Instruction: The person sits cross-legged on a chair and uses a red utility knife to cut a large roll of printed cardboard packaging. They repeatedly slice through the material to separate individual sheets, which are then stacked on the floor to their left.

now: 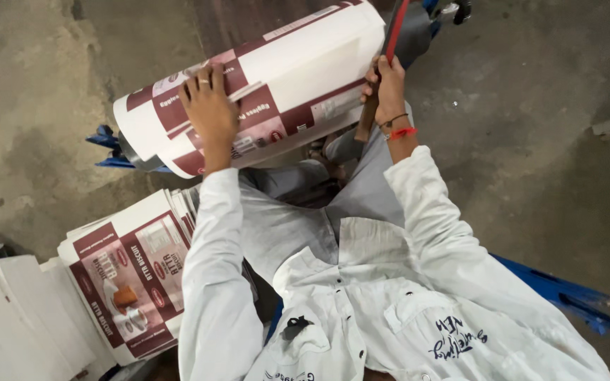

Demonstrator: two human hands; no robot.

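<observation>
Atop the printed roll (262, 85), left hand (210, 113); right hand (388, 88) gripping a red-handled tool (392, 35) at its end edge.

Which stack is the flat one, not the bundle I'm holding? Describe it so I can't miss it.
From the white-shirted lap, look to the concrete floor under the left sleeve. The stack of flat printed sheets lies there, maroon and white. Unlike the curved bundle under the left hand, it lies flat and untouched.
</observation>
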